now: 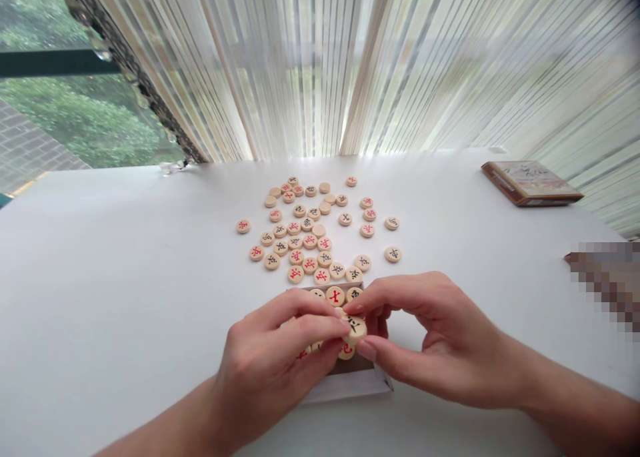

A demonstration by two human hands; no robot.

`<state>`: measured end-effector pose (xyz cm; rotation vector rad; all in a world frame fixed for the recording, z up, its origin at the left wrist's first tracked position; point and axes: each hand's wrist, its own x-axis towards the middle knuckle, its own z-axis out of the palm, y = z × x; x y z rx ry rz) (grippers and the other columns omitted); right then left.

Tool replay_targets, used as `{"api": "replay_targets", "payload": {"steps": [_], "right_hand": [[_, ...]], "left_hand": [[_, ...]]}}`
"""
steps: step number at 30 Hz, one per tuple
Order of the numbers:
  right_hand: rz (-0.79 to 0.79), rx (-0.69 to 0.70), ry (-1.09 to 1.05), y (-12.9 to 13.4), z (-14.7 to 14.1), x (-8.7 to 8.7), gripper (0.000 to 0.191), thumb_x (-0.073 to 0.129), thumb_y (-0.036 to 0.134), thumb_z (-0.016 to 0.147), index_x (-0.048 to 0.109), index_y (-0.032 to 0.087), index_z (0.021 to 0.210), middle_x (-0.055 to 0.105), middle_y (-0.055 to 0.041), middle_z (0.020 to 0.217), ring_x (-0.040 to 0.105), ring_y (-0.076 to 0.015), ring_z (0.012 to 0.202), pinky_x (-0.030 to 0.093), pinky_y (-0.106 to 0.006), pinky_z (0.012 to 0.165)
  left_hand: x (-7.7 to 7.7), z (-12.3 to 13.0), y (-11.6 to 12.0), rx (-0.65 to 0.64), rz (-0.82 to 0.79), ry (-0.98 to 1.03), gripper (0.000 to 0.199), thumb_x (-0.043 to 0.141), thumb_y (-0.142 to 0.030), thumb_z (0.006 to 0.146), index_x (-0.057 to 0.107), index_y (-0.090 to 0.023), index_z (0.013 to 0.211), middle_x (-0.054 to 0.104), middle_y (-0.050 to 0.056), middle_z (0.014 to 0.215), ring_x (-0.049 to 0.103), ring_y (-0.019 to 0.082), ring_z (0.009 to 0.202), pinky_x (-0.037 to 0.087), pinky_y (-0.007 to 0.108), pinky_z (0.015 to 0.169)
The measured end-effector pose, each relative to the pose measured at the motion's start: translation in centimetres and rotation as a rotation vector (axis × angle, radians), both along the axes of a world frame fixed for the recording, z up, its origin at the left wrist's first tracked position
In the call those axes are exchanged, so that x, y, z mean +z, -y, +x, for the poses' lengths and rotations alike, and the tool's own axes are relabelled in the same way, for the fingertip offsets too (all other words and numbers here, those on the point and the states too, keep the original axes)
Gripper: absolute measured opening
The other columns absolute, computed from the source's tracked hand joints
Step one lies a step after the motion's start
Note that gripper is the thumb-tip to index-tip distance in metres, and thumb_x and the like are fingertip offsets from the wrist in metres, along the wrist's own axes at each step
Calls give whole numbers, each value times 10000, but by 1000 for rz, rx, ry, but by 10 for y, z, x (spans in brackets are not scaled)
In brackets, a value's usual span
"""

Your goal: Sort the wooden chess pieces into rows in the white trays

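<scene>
Over an open box (349, 385), my left hand (280, 350) is closed, its fingertips pinching a round wooden Chinese chess piece (355, 327) with a black character. From the other side, the index finger and thumb of my right hand (440, 340) close on the same piece. Inside the box lie several more pieces, among them a red-marked piece (335, 296) in the far row and another red-marked piece (347, 350) nearer me. My fingers hide part of the box and its contents.
Beyond the box, many loose chess pieces (310, 242) are scattered on the white table (125, 277), some blank side up. A flat brown-edged box (533, 182) lies at the far right. A blurred-out object (607, 280) sits at the right edge. Striped curtains (300, 63) hang behind.
</scene>
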<state>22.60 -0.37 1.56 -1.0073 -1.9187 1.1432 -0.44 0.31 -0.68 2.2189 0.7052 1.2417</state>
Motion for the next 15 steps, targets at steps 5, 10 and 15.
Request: {"api": "replay_targets", "payload": {"steps": [5, 10, 15], "right_hand": [[61, 32, 184, -4, 6, 5, 85, 795, 270, 887, 775, 192, 912, 710, 17, 708, 632, -110, 631, 524, -209, 614], [54, 83, 287, -2, 9, 8, 73, 782, 190, 829, 732, 202, 881, 702, 41, 743, 596, -93, 650, 480, -203, 619], [76, 71, 355, 1, 9, 8, 135, 770, 150, 770, 655, 206, 813, 650, 54, 730, 577, -96, 659, 461, -212, 648]], "left_hand": [[1, -1, 2, -13, 115, -117, 121, 704, -73, 965, 754, -169, 1018, 763, 67, 951, 736, 155, 800, 616, 243, 723], [2, 1, 1, -69, 212, -180, 161, 584, -121, 1052, 734, -156, 1007, 773, 58, 910, 729, 156, 784, 574, 259, 707], [-4, 5, 0, -80, 196, -178, 146, 618, -54, 980, 717, -157, 1006, 778, 54, 924, 717, 149, 762, 582, 249, 688]]}}
